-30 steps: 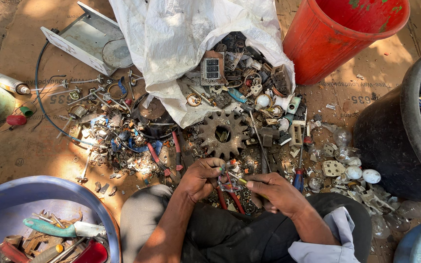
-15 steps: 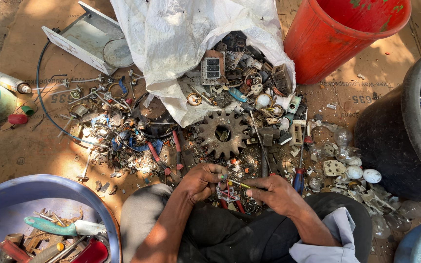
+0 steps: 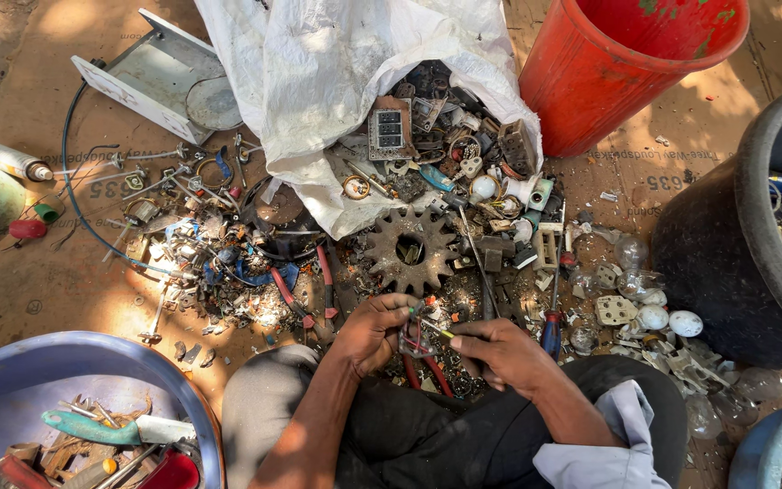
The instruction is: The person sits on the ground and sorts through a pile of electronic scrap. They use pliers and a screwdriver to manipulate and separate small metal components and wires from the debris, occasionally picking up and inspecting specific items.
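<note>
My left hand (image 3: 375, 328) and my right hand (image 3: 498, 351) meet over my lap, both gripping a small bundle of coloured wires (image 3: 420, 337) with a metal scrap part between the fingers. Red wires (image 3: 431, 369) hang down from it. Just beyond my hands lies a rusty gear wheel (image 3: 411, 250) in a heap of scrap metal and electrical parts. A torn white sack (image 3: 337, 81) spills more scrap onto the ground.
A red bucket (image 3: 622, 72) stands at the back right, a black tub (image 3: 726, 244) at the right, a blue basin (image 3: 56, 380) with tools at the front left. Red-handled pliers (image 3: 305, 290), a blue screwdriver (image 3: 551, 330), light bulbs (image 3: 672, 319) and a grey metal tray (image 3: 142, 77) lie around.
My hands have stayed close together over the wire bundle, with small shifts of the fingers. The view has dropped slightly.
</note>
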